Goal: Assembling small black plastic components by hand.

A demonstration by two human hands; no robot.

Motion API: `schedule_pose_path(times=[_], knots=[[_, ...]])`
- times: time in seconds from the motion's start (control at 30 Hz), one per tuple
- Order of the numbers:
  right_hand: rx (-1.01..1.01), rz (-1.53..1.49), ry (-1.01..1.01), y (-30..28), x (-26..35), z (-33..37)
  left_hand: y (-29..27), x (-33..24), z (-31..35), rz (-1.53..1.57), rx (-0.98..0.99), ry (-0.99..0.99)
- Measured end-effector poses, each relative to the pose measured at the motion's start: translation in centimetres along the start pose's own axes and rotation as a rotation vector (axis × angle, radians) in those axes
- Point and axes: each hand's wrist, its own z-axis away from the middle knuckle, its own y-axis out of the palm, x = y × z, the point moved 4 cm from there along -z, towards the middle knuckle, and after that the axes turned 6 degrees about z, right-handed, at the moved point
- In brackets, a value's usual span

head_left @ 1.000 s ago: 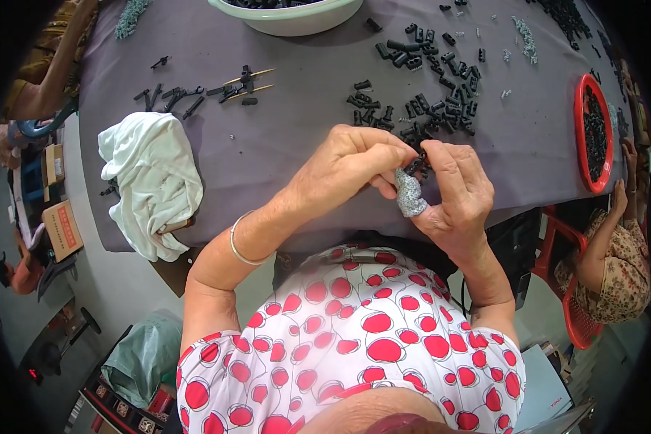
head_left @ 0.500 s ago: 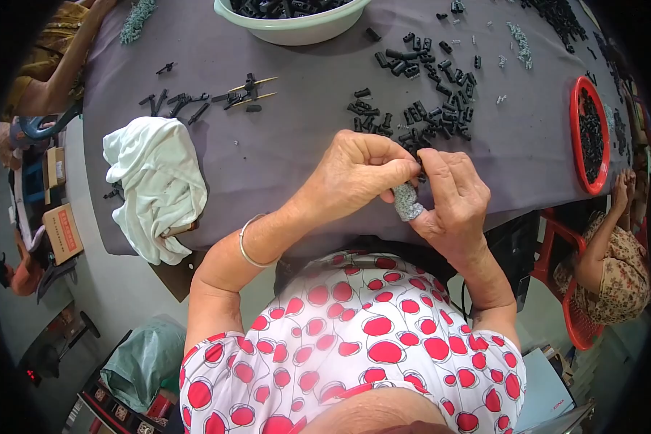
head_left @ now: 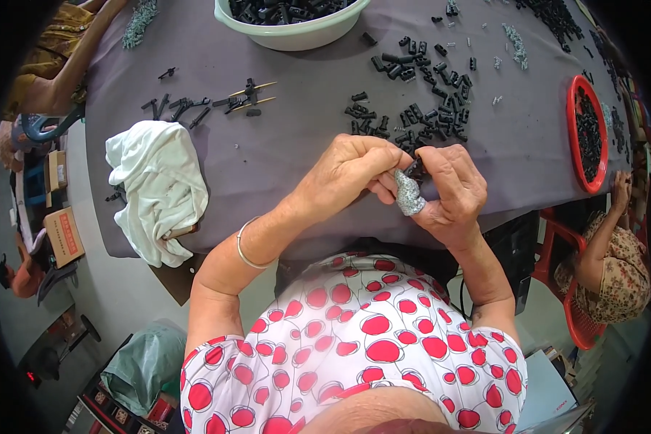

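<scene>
My two hands meet over the near part of the table. The fingertips of my left hand [head_left: 351, 173] pinch at a small black plastic part [head_left: 414, 171], which is mostly hidden by fingers. My right hand [head_left: 457, 189] grips the same part from the other side, its index finger bent over the top. A grey speckled wrap [head_left: 409, 194] covers what looks like the right thumb. Just beyond my fingers lies a loose pile of black plastic pieces [head_left: 441, 116], short and tube-like.
At the far edge stands a pale basin [head_left: 289, 40] full of black parts. A red tray [head_left: 573, 134] of small dark parts sits on the right. A white cloth [head_left: 155, 184] lies left, below scattered black pieces [head_left: 184, 107] and thin sticks [head_left: 260, 101]. Small springs [head_left: 516, 47] lie far right.
My hands have shifted slightly, and more of the black part shows between the fingers. The grey wrap is tilted a little differently. The rest of the table looks the same.
</scene>
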Motion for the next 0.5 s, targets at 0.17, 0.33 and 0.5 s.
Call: schedule_pose_path(times=[0.17, 0.33, 0.5], knots=[[-0.017, -0.062, 0.054, 0.6, -0.7, 0.1, 0.2, -0.1, -0.1, 0.033, 0.005, 0.013], [-0.085, -0.109, 0.004, 1.3, -0.4, -0.2, 0.0, -0.1, -0.1, 0.002, 0.023, 0.024], [-0.059, -0.075, -0.031, 1.8, -0.3, -0.6, 0.0, -0.8, -0.1, -0.126, 0.062, 0.049]])
